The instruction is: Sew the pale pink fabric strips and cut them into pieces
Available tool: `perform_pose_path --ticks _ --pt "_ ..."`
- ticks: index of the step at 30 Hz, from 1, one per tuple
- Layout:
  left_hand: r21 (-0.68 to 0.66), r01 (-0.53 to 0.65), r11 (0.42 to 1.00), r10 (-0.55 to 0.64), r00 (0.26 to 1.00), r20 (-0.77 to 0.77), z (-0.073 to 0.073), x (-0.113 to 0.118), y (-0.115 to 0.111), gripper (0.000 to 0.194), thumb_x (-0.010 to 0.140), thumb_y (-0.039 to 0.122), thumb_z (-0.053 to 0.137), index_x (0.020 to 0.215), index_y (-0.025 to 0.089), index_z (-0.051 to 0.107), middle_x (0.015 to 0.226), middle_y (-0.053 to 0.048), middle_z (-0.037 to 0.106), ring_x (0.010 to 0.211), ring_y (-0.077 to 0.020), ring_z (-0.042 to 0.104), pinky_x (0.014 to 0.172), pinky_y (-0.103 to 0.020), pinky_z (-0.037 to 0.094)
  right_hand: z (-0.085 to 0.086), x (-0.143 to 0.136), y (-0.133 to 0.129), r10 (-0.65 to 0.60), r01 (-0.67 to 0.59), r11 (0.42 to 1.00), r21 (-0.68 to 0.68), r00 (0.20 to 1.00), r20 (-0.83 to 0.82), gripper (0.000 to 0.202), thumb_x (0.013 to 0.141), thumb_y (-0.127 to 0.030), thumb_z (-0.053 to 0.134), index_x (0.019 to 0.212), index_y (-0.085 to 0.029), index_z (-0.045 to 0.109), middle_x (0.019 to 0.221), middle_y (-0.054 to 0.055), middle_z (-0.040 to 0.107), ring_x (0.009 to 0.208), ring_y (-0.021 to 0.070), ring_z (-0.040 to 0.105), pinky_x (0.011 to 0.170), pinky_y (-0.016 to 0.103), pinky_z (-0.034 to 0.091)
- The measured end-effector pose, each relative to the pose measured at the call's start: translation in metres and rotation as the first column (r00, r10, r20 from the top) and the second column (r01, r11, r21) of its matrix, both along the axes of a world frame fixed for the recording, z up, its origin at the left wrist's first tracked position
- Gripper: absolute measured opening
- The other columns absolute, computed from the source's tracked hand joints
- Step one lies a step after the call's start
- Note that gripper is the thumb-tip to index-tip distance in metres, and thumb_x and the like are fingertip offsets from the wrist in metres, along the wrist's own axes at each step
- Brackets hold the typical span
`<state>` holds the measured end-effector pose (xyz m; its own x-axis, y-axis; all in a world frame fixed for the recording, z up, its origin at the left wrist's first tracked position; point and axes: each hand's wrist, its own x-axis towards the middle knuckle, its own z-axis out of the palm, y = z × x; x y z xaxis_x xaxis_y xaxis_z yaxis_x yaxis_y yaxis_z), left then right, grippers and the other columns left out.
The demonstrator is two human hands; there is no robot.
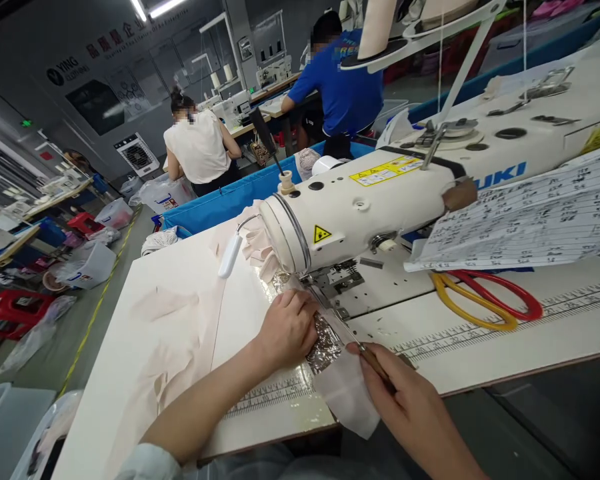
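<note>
My left hand (287, 330) rests beside the needle area of a white sewing machine (360, 213). Its fingers are curled together and pressed on pale fabric, with the fingertips partly hidden. My right hand (397, 383) grips the wooden handle of an awl (377, 367). The awl's thin metal shaft points up and left towards the presser foot. A pale fabric piece (347, 393) hangs over the table's front edge, beside my right fingers. Behind the needle, gathered pale fabric (261, 250) lies bunched against the machine head. Shiny clear tape (325, 347) covers the bed between my hands.
Scissors with red and yellow handles (480, 300) lie right of the needle, under a handwritten sheet (525, 213). More pale fabric (173, 353) spreads over the table's left. A white-handled tool (230, 257) stands by the machine head. Two people sit at machines beyond a blue cloth trough (205, 213).
</note>
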<state>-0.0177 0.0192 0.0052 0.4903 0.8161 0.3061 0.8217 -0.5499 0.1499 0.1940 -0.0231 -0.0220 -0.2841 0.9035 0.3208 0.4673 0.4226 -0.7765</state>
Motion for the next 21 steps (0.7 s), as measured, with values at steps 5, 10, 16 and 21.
perform_pose_path --ticks 5,10,16,21 --pt "0.012 0.01 1.0 -0.01 0.999 -0.04 -0.007 -0.001 -0.005 0.034 0.094 0.02 0.043 0.123 0.009 0.055 0.122 -0.015 0.06 0.112 -0.0277 0.055 0.096 -0.044 0.052 -0.007 -0.003 0.002 -0.015 0.015 0.999 0.049 1.0 -0.007 0.019 0.097 -0.029 0.042 0.103 -0.026 0.059 0.084 0.003 0.071 0.075 0.0179 0.07 0.06 0.022 0.054" --pt "0.029 -0.015 0.999 0.016 0.999 -0.034 -0.012 -0.001 -0.004 0.037 0.093 0.02 0.043 0.126 0.009 0.053 0.125 -0.016 0.058 0.114 -0.0287 0.054 0.097 -0.045 0.051 -0.01 -0.008 0.005 -0.027 0.026 0.999 0.019 1.0 0.015 0.019 0.098 -0.029 0.038 0.096 -0.025 0.056 0.067 -0.001 0.063 0.058 0.0171 0.063 0.055 0.024 0.051" --pt "0.036 -0.063 0.997 0.065 0.997 -0.039 -0.014 -0.002 0.003 0.038 0.092 0.021 0.044 0.128 0.012 0.052 0.125 -0.016 0.057 0.114 -0.0298 0.054 0.094 -0.045 0.051 0.005 -0.015 0.01 -0.022 0.021 0.999 0.026 0.999 0.032 0.018 0.096 -0.024 0.037 0.098 -0.023 0.055 0.082 0.004 0.068 0.073 0.0188 0.068 0.061 0.026 0.054" --pt "0.039 -0.117 0.992 0.118 0.993 -0.03 -0.014 -0.002 0.005 0.039 0.091 0.02 0.047 0.129 0.01 0.051 0.122 -0.017 0.056 0.113 -0.0303 0.052 0.093 -0.046 0.051 0.005 -0.02 0.014 -0.042 0.035 0.996 0.085 0.995 0.089 0.018 0.095 -0.022 0.036 0.098 -0.022 0.054 0.083 0.007 0.068 0.075 0.0209 0.069 0.057 0.027 0.053"
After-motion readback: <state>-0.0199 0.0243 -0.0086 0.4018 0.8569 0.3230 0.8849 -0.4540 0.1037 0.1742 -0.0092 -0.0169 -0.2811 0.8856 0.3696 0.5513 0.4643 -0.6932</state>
